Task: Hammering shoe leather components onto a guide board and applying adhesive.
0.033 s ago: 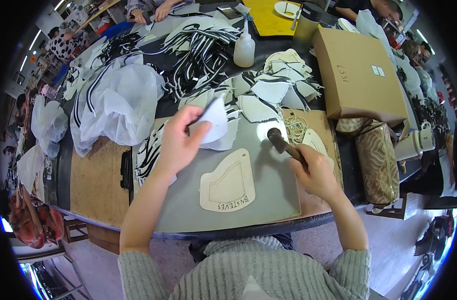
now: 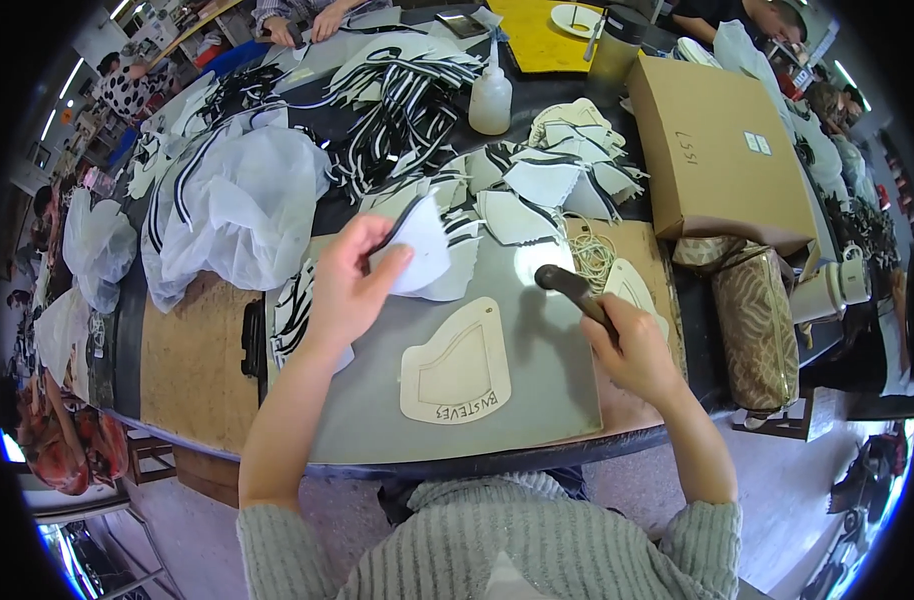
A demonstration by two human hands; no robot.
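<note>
My left hand [image 2: 349, 285] pinches a white cut piece [image 2: 422, 250] with a dark edge between thumb and fingers, holding it above the grey work board [image 2: 547, 385]. Right behind it lie similar white pieces with notched edges. My right hand [image 2: 632, 345] is wrapped round the handle of a dark hammer [image 2: 574, 288], its head raised over the board's far right part. Between my hands, flat on the board, rests a cream template [image 2: 457, 362] shaped like a curved panel. Fingers of my left hand are partly hidden behind the piece.
Black-and-white strips [image 2: 402, 125] and edged white pieces [image 2: 537, 180] are heaped at the back. A squeeze bottle [image 2: 490, 100] stands among them. At right are a cardboard box [image 2: 722, 150], a patterned pouch [image 2: 752, 325] and coiled cord [image 2: 590, 255]; a plastic bag [image 2: 242, 210] lies left.
The white piece in my left hand has tilted slightly, showing more of its face. The hammer's head has shifted a little downward; the template has stayed put.
</note>
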